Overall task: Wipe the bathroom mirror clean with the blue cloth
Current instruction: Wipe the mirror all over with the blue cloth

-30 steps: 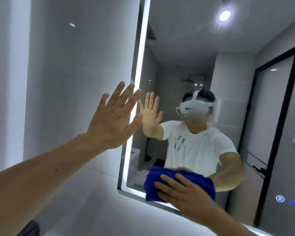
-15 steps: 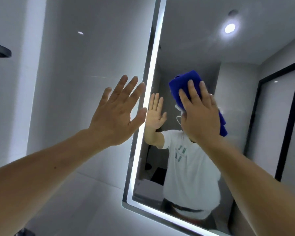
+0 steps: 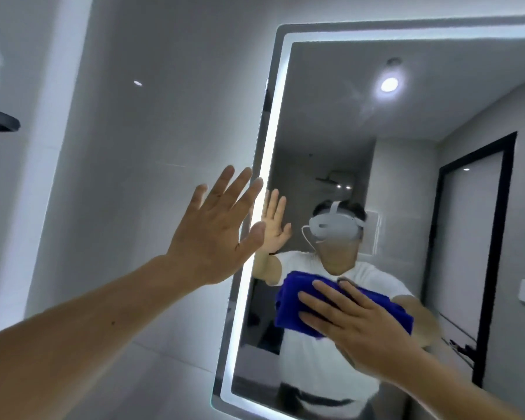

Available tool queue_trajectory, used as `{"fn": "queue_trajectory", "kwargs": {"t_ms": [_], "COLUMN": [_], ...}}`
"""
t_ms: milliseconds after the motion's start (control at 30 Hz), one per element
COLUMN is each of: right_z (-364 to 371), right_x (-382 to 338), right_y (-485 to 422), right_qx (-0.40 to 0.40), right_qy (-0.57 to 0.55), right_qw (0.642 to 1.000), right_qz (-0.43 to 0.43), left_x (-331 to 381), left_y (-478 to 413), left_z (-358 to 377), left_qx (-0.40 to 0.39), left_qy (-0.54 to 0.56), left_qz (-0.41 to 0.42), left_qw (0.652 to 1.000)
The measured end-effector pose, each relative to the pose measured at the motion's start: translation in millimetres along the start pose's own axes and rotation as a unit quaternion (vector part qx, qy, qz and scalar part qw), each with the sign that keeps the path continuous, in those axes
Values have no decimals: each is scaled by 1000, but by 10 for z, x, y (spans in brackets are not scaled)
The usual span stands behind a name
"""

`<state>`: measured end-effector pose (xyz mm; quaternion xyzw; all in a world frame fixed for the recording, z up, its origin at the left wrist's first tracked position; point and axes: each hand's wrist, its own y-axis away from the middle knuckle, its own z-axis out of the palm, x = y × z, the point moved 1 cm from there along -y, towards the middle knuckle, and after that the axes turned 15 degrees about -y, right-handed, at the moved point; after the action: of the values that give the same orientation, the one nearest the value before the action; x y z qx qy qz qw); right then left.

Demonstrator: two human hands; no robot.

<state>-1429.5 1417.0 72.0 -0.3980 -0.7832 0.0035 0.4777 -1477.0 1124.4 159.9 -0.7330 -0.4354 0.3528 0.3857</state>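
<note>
The wall mirror (image 3: 331, 122) has a lit white strip around its edge and fills the right half of the head view. My right hand (image 3: 355, 322) presses the folded blue cloth (image 3: 288, 301) flat against the glass in the mirror's lower middle, fingers spread over it. My left hand (image 3: 215, 234) is open with fingers apart, its palm against the wall at the mirror's left edge. The glass reflects a person in a white shirt with a headset.
Grey tiled wall (image 3: 149, 147) lies left of the mirror. A dark shelf edge (image 3: 0, 121) juts in at the far left. The mirror shows a black-framed door (image 3: 473, 237) and a ceiling light (image 3: 389, 84).
My right hand swept the cloth from the mirror's bottom edge up to head height, then back down to the lower middle. The view tilted up, showing the mirror's top. My left hand stayed put.
</note>
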Motion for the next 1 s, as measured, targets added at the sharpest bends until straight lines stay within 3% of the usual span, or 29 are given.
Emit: {"fn": "queue_trajectory", "kwargs": {"t_ms": [100,200,367,600,767,800,900,1000], "right_z": [-331,-676,-899,-656,-850,-865,-848,-783], "right_x": [567,1018,1103,643,844,860,788,625], "right_y": [-36,-453,-1453,-1798,-1542,-1480,-1363,-1348], "right_qx": [84,177,224,142,146,162,219,242], "right_qy": [-4,-26,-64,-154,-295,-296,-226,-139], "right_qw": [991,960,908,933,908,899,884,898], "right_qz": [103,218,348,293,258,278,347,340], "left_x": [-9,-13,-89,-30,260,307,396,571], "left_y": [-152,-319,-537,-681,-771,-809,-962,-1108], "left_z": [-45,-91,-167,-34,174,215,339,366], "left_qx": [15,28,78,133,178,166,33,27], "left_qy": [15,22,33,105,105,97,-3,-13], "left_qz": [0,6,15,41,89,99,66,8], "left_qw": [1000,999,996,985,974,976,997,1000]}}
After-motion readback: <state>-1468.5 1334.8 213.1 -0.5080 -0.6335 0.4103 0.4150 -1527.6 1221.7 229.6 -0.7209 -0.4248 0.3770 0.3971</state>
